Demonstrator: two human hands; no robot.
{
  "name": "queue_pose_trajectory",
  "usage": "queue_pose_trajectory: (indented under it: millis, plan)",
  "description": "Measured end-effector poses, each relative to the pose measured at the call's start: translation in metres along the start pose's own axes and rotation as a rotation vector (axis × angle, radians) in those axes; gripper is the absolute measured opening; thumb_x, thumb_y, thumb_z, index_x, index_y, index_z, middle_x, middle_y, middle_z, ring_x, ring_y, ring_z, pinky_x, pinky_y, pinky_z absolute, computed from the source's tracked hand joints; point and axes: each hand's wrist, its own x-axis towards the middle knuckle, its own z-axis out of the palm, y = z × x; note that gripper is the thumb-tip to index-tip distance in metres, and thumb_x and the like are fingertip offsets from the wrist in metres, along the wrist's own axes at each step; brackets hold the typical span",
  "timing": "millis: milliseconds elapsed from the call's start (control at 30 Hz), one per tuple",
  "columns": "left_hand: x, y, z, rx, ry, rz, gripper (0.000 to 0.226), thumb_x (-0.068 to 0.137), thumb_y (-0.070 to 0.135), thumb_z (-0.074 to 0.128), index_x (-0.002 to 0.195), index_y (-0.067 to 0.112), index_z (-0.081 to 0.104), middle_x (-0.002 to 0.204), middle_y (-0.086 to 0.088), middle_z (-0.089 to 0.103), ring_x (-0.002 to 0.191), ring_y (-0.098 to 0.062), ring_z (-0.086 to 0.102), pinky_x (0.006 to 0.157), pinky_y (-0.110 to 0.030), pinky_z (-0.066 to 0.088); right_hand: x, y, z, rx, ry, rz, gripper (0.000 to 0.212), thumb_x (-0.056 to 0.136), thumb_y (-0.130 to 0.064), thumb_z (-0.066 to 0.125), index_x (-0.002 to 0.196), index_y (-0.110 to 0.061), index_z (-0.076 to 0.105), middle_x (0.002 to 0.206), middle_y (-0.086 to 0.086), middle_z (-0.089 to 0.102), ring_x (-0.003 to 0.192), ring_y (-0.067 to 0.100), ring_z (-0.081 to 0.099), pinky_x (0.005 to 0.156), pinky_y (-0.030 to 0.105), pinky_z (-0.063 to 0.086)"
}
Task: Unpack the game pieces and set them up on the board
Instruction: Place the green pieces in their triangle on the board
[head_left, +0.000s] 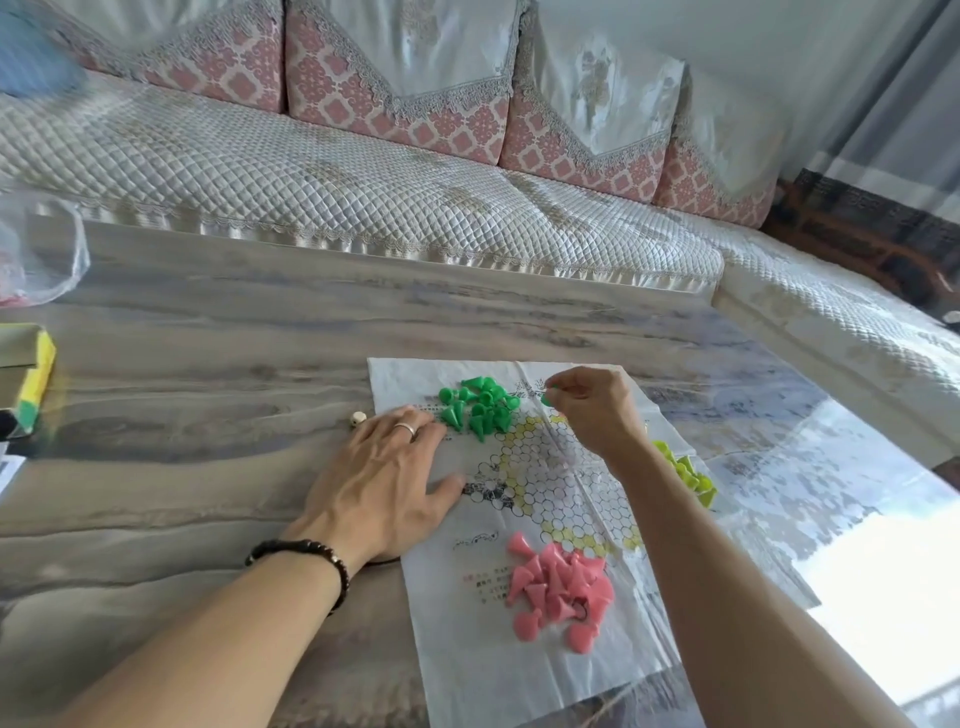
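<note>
Step in hand: placing green pieces. Right hand (592, 410) grip pinches one green piece (546, 399) over far part of paper board (524, 670). Left hand (384, 478) flat, fingers straight, pressing board's left edge on tabletop (208, 364). Green pile (478, 405) far, pink pile (561, 592) near. Next: seat piece upright on printed cell.

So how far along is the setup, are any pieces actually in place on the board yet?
Unpacking looks done: green pile, pink pile and yellow-green pile lie loose on the paper board. In hand: the right hand pinches one green piece; the left hand presses the board flat. Left: no piece seems to stand on the grid yet.
</note>
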Motion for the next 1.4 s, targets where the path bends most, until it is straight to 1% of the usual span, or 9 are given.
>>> queue_pose_trajectory:
  millis: [133,267,400,567,767,933,1200,1300,1400]
  plan:
    - [-0.001,0.001,-0.001,-0.014,0.01,-0.005,0.079,0.081,0.069,0.012,0.144,0.024,0.031,0.155,0.0,0.027,0.143,-0.015,0.02,0.118,-0.034,0.017,-0.003,0.013,0.004,-0.084,-0.061,0.024,0.015,0.082,-0.01,0.073,0.096,-0.015,0.073,0.093,0.0,0.072,0.085,0.014,0.068,0.079,0.027,0.056]
    - [0.0,0.0,0.0,-0.017,0.008,-0.014,0.079,0.081,0.069,0.013,0.144,0.025,0.031,0.155,0.001,0.027,0.143,-0.015,0.02,0.118,-0.034,0.017,-0.003,0.015,0.003,-0.111,-0.045,-0.026,0.023,0.082,-0.002,0.07,0.105,-0.009,0.07,0.096,0.004,0.072,0.087,0.014,0.068,0.083,0.027,0.056]
    - [0.0,0.001,-0.002,-0.019,0.004,-0.014,0.08,0.08,0.07,0.013,0.145,0.026,0.031,0.155,0.002,0.026,0.144,-0.014,0.017,0.119,-0.033,0.013,0.0,0.02,0.001,-0.188,0.003,-0.057,0.026,0.083,0.002,0.066,0.107,-0.005,0.069,0.097,0.006,0.071,0.084,0.012,0.065,0.072,0.013,0.051]
    - [-0.001,0.002,-0.003,-0.008,-0.001,-0.014,0.079,0.081,0.069,0.016,0.146,0.025,0.03,0.156,0.002,0.025,0.144,-0.014,0.016,0.118,-0.032,0.01,0.004,0.024,-0.005,-0.131,0.083,-0.028,0.024,0.083,0.001,0.066,0.105,-0.007,0.07,0.094,0.007,0.073,0.082,0.011,0.066,0.067,0.012,0.049]
    - [-0.002,0.004,-0.006,-0.022,0.006,-0.018,0.078,0.081,0.068,0.018,0.144,0.025,0.034,0.155,0.002,0.027,0.144,-0.014,0.017,0.117,-0.032,0.012,-0.005,0.016,0.003,-0.199,-0.05,-0.187,0.028,0.082,0.002,0.065,0.109,-0.003,0.068,0.098,0.007,0.072,0.084,0.009,0.067,0.074,0.008,0.051]
    - [-0.002,0.004,-0.007,-0.036,0.006,-0.019,0.075,0.082,0.067,0.021,0.143,0.024,0.036,0.154,0.002,0.03,0.143,-0.014,0.021,0.117,-0.032,0.015,-0.005,0.019,0.005,-0.219,-0.04,-0.198,0.032,0.08,0.004,0.064,0.111,-0.003,0.067,0.101,0.01,0.072,0.09,0.012,0.066,0.085,0.02,0.054]
    - [-0.003,0.005,-0.009,-0.046,-0.005,-0.025,0.068,0.089,0.062,0.031,0.144,0.023,0.033,0.154,0.001,0.028,0.142,-0.015,0.021,0.117,-0.033,0.015,0.0,0.013,-0.004,-0.206,-0.118,-0.148,0.05,0.084,-0.007,0.067,0.132,-0.006,0.05,0.109,0.008,0.065,0.092,0.014,0.063,0.08,0.021,0.053]
    - [-0.003,0.005,-0.008,-0.049,-0.011,-0.037,0.07,0.089,0.064,0.031,0.145,0.024,0.032,0.155,0.002,0.026,0.143,-0.016,0.019,0.118,-0.034,0.015,0.006,-0.001,-0.009,-0.288,-0.01,-0.227,0.031,0.088,-0.009,0.062,0.118,-0.002,0.063,0.109,0.011,0.069,0.089,0.014,0.065,0.073,0.013,0.049]
    - [-0.004,0.006,-0.01,-0.073,-0.006,-0.034,0.065,0.091,0.06,0.035,0.145,0.024,0.033,0.154,0.002,0.028,0.143,-0.015,0.019,0.118,-0.032,0.013,0.013,-0.023,-0.005,-0.367,-0.069,-0.311,0.014,0.089,-0.008,0.063,0.097,-0.002,0.073,0.094,0.004,0.073,0.069,0.012,0.065,0.057,0.007,0.049]
